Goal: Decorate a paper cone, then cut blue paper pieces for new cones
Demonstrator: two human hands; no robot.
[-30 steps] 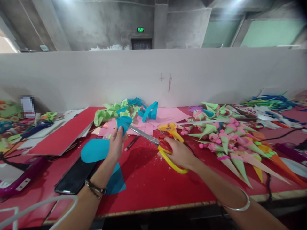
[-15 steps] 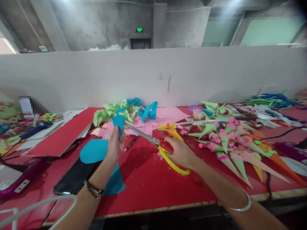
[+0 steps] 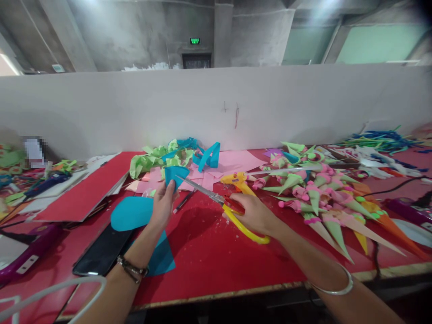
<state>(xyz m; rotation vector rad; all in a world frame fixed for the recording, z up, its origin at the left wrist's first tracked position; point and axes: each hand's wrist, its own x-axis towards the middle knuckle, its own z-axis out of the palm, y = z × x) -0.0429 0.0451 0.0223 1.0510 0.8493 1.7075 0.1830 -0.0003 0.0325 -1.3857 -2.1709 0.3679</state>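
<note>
Between the thumb and fingers of my left hand (image 3: pixel 164 204) is a small blue paper piece (image 3: pixel 176 174), held upright above the table. My right hand (image 3: pixel 251 211) is closed around the yellow handles of a pair of scissors (image 3: pixel 216 197). Their blades point left, with the tips at the blue piece; I cannot tell whether they are cutting into it. A rounded blue paper sheet (image 3: pixel 131 213) lies left of my left wrist, partly over a black phone (image 3: pixel 103 249). Another blue sheet (image 3: pixel 162 258) shows under my left forearm.
Behind the scissors lies a yellow glue gun (image 3: pixel 238 179). Many pink and green paper cones (image 3: pixel 315 198) are heaped on the right. Crumpled green scraps (image 3: pixel 145 164) and a curled blue strip (image 3: pixel 209 156) sit at the back, near a white partition (image 3: pixel 135 108). A red board (image 3: pixel 81 189) lies left.
The blue piece in my left hand has turned and shows a wider face toward the scissors. My right hand keeps hold of the scissors in nearly the same spot.
</note>
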